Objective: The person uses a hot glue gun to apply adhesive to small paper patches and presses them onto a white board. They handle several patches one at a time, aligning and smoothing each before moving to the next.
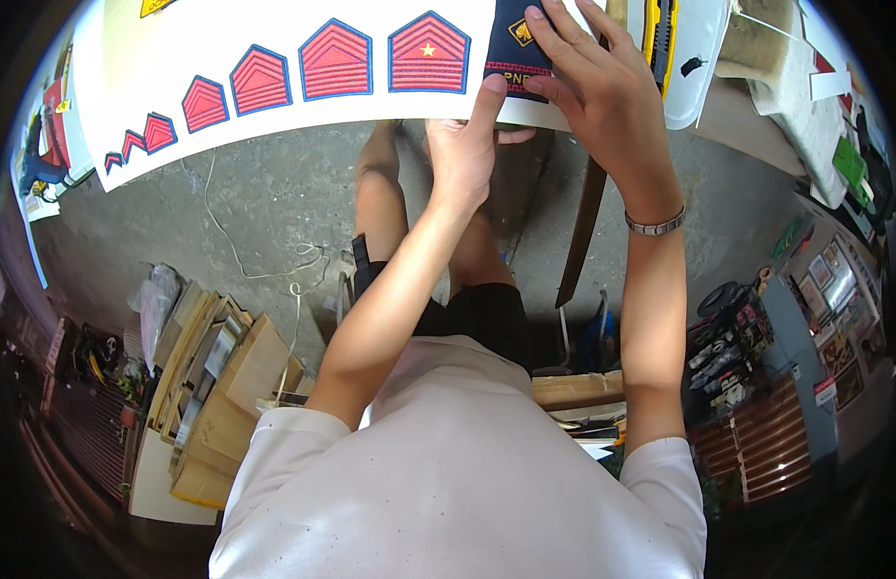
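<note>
1. A white board (274,121) lies across the top of the view, its near edge running from the left rim toward the middle; everything below is placed against this board.
2. On the board sits a row of red badges (335,60) with blue borders, shaped like small houses, growing larger from the board's left end to its middle. The largest one carries a small yellow star.
3. Just right of the largest red badge, at the board's near edge, lies a dark blue patch (514,48) with a yellow emblem and a red band along its lower part.
4. The left hand (464,145) comes up from under the board's near edge. Its thumb is stretched upward and presses on the lower left corner of the dark blue patch; the other fingers are tucked beneath the board, so I cannot tell how they lie.
5. The right hand (588,82) rests flat on top of the patch, fingers spread and slightly bent, their tips on its upper right part. It presses rather than pinches.
6. The right wrist wears a metal bracelet (655,226), below the board's edge.
7. To the right of the board, touching or just beside it, lies a yellow and black tool (659,29) on a white sheet.
8. Below the board is a grey concrete floor with a thin white cord (238,253) trailing across it.
9. Well below the board's left end, a stack of flat cardboard and wooden pieces (221,381) lies on the floor.
</note>
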`<state>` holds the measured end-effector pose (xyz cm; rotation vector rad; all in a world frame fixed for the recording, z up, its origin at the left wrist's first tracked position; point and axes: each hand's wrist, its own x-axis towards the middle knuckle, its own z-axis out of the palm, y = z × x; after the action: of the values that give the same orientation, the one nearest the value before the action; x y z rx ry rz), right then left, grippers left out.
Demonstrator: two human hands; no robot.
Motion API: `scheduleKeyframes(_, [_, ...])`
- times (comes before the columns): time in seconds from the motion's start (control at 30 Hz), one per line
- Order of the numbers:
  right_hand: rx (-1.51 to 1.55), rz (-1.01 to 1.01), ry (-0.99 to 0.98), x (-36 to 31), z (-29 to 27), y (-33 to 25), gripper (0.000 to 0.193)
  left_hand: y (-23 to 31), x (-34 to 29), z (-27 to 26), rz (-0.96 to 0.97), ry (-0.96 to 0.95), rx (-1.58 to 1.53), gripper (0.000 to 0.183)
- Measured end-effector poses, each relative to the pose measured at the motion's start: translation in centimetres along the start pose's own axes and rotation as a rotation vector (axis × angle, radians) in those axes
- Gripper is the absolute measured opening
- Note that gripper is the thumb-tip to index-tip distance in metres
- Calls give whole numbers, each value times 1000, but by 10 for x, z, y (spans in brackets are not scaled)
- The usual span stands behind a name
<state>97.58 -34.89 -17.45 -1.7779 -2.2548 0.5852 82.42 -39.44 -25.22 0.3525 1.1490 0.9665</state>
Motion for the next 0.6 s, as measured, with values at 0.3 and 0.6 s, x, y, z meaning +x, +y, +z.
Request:
scheduleKeyframes(0.3, [-20,9,-28,2,-3,-4,57,-11,3,11,-24,-23,-68,30])
scheduleKeyframes(0.6, [-18,-3,-22,1,-4,0,44,-6,4,11,-103,-8,-99,36])
